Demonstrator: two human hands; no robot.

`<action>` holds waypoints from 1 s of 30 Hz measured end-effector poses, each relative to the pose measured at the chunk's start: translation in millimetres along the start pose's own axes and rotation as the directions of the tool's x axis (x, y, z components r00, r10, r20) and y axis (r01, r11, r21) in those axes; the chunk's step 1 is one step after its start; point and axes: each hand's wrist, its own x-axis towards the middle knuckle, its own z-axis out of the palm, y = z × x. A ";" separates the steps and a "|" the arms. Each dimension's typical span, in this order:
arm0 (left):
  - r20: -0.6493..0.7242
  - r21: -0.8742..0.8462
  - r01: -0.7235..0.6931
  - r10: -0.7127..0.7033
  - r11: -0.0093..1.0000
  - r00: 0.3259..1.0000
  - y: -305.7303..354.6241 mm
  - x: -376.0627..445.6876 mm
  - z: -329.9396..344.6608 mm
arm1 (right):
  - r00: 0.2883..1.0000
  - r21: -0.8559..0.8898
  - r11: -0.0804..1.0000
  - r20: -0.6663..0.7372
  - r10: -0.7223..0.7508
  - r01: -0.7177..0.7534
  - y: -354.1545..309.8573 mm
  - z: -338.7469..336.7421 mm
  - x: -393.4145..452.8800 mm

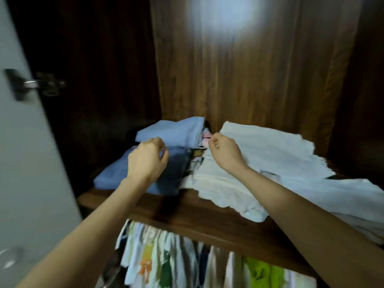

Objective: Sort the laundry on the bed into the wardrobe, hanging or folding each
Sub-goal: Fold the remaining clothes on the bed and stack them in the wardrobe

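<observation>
Two hands (185, 154), soft folded cloth (172, 132), wooden shelf (166, 206)

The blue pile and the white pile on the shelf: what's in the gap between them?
In the head view, between the blue pile and the white pile lies a jumble of smaller clothes, with pink showing; too blurred to identify further.

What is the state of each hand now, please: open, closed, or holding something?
Left hand: fingers loosely curled over the folded light blue cloth stack; a grip cannot be told.
Right hand: fingers curled beside the white crumpled cloth; holding cannot be told.
</observation>
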 end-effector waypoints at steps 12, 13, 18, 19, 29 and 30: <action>-0.154 0.342 0.354 -0.320 0.871 0.935 -216.3 -282.1 -262.5 | 0.837 0.445 0.814 0.217 -0.502 0.373 -343.4 132.6 -232.0; -0.163 0.369 0.389 -0.353 0.844 0.921 -231.5 -311.4 -288.7 | 0.819 0.469 0.800 0.236 -0.523 0.375 -372.4 139.0 -256.4; -0.187 0.548 0.509 -0.496 0.664 0.848 -309.7 -447.7 -413.5 | 0.680 0.578 0.698 0.307 -0.666 0.422 -511.3 170.1 -372.3; -0.194 0.573 0.532 -0.528 0.623 0.827 -325.0 -469.1 -436.7 | 0.652 0.592 0.684 0.322 -0.686 0.426 -538.2 177.7 -391.7; -0.268 0.726 0.653 -0.787 0.214 0.556 -501.4 -593.3 -564.5 | 0.316 0.607 0.478 0.361 -0.877 0.634 -759.5 311.0 -516.4; -0.262 0.742 0.649 -0.816 0.171 0.515 -522.6 -599.3 -569.1 | 0.283 0.602 0.457 0.365 -0.887 0.655 -779.7 330.4 -523.9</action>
